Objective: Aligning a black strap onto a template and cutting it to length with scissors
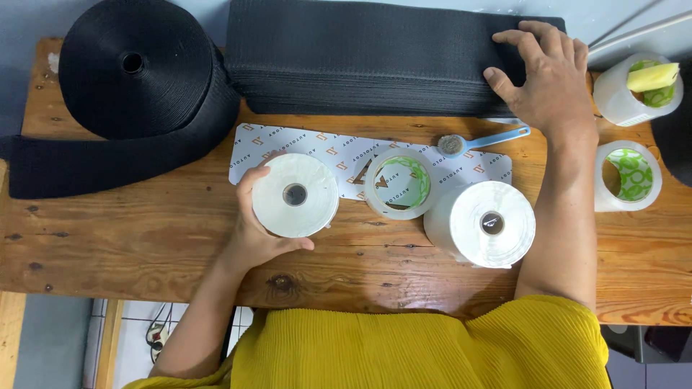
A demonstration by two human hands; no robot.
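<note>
My left hand (254,230) grips a white roll of tape (295,194) standing on the wooden table (130,245). A second, larger white roll (490,223) stands to the right, near my right forearm. Between them lies a clear tape roll (398,184) on a white printed card (303,144). My right hand (544,75) rests flat, fingers spread, on the right end of a stack of black webbing pieces (360,57) at the back of the table.
A big spool of black webbing (133,68) sits at the back left, its strap trailing off the left edge. A small blue-handled brush (476,142) lies by the stack. Two more clear tape rolls (626,175) (634,90) stand at the right, one with a yellow-green object on top.
</note>
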